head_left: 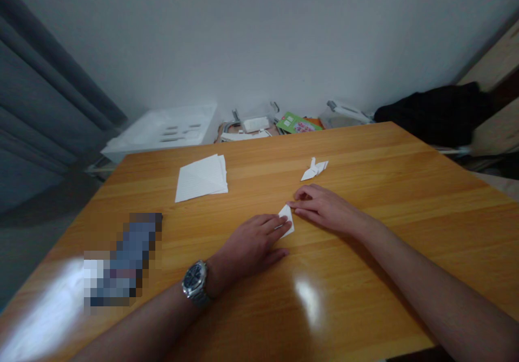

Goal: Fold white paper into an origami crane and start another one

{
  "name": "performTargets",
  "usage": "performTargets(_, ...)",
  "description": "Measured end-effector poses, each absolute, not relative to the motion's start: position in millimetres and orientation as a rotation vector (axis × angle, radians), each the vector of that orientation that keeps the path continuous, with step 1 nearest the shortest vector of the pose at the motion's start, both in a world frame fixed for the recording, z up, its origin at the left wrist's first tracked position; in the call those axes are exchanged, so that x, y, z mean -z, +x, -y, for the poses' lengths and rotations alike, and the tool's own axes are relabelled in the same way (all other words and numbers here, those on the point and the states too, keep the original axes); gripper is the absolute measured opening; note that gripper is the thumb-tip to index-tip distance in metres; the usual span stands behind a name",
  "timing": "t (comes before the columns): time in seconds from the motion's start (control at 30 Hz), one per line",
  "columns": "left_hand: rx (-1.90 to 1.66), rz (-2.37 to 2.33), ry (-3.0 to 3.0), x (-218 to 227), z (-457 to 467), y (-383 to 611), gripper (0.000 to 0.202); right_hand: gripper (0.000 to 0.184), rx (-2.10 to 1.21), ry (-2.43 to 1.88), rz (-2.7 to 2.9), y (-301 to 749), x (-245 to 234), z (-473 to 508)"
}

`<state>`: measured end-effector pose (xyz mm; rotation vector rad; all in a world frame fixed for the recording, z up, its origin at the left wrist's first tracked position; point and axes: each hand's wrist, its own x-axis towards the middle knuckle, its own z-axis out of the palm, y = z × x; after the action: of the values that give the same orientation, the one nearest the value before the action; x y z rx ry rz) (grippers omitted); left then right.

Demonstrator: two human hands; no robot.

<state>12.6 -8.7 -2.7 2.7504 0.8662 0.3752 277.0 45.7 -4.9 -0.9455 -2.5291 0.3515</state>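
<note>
A small piece of folded white paper [288, 226] lies on the wooden table in front of me. My left hand [256, 241] rests over it, its fingers stretched out flat on the paper and the thumb apart on the tabletop; they hide part of the folds. At the paper's upper tip, my right hand [320, 206] has its fingertips closed on the point. Just beyond the right hand sits a folded paper crane [314, 169]. A stack of white paper sheets [201, 178] lies further to the left. On my left wrist is a metal watch [196, 281].
A pixelated dark object [132, 254] lies on the table [357, 297] at the left. Behind the far edge are a white foam tray [170, 127], a green booklet [295, 123] and assorted items. Dark cloth [430, 113] is heaped at the right; a grey curtain [44, 59] hangs left.
</note>
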Motion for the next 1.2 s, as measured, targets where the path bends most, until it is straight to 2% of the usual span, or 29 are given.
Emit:
performTargets(0.5,-0.274,-0.931,2.801,-0.6,9.1,13.2,0.053,0.026,-0.39,-0.965,2.489,272.7,8.6,-46.6)
performTargets(1.0,-0.298,-0.985,2.804,3.5,6.9,9.4,0.052,0.051,-0.25,-0.97,2.747,281.0,11.6,-44.8)
performTargets(1.2,-0.293,-0.979,2.819,2.9,6.6,9.5,0.052,0.051,-0.244,-0.984,2.772,281.3,10.8,-44.2)
